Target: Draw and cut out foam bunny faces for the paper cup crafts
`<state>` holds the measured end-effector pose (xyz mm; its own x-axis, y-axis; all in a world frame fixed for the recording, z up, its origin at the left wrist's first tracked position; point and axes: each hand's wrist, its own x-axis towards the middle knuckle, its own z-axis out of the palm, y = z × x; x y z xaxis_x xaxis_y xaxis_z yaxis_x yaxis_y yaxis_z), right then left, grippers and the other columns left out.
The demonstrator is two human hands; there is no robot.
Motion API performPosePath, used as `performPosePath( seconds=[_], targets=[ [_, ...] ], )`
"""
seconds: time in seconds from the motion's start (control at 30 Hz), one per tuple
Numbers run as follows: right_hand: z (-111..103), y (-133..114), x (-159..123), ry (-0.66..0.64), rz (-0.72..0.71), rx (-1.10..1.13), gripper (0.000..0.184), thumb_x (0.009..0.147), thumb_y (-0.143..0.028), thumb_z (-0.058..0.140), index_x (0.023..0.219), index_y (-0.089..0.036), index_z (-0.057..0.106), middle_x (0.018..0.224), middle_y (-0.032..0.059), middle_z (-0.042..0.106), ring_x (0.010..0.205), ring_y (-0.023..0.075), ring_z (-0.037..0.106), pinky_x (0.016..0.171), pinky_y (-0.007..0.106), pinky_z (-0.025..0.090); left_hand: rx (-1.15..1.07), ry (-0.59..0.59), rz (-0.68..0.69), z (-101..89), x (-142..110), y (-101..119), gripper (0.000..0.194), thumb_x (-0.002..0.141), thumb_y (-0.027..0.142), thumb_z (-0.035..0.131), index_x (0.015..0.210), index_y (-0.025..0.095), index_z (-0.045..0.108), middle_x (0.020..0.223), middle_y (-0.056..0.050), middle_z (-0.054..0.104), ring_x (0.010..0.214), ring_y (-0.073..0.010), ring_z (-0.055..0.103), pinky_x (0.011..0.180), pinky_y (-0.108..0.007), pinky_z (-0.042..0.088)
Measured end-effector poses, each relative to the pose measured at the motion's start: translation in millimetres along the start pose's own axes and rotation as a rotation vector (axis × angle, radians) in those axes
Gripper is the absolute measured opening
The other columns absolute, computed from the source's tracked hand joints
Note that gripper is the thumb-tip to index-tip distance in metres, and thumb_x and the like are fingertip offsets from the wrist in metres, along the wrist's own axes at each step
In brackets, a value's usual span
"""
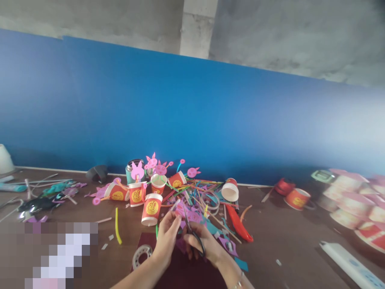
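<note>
At the near middle of the brown table [276, 237], over a dark red mat [195, 277], your right hand [207, 245] is gripping black scissors [196, 236], their blades pointing toward the far side. Your left hand [168, 233] is pinching pink paper [180, 208] just left of the blades — its outline is merging with the scraps [194, 216] behind, so the exact shape isn't showing clearly. Left of your left wrist, a white roll [136, 257] is lying at the mat's edge. Beyond your hands, red cups [152, 209] are clustering beneath pink cut-outs [137, 170] — and farther right, a white power strip [350, 263] is lying on the near side.
</note>
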<state>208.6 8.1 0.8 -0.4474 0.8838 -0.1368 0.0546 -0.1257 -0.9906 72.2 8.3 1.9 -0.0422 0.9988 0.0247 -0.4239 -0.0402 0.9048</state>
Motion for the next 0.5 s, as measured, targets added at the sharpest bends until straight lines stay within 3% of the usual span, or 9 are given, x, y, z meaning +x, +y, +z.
performPosePath(
  seconds=[0.5],
  targets=[
    [-3.8,-6.4,-4.5,-0.017,0.029,0.003,0.039,0.067,-0.049,0.07,0.076,-0.015,0.055,0.048,-0.0045,0.055,0.036,0.0066,0.049,0.034,0.014,0.029,-0.021,0.052,0.006,1.5,2.7,1.2,0.036,0.064,0.046,0.076,0.064,0.017,0.054,0.061,0.004,0.052,0.058,-0.0101,0.045,0.057,-0.02,0.037]
  ],
)
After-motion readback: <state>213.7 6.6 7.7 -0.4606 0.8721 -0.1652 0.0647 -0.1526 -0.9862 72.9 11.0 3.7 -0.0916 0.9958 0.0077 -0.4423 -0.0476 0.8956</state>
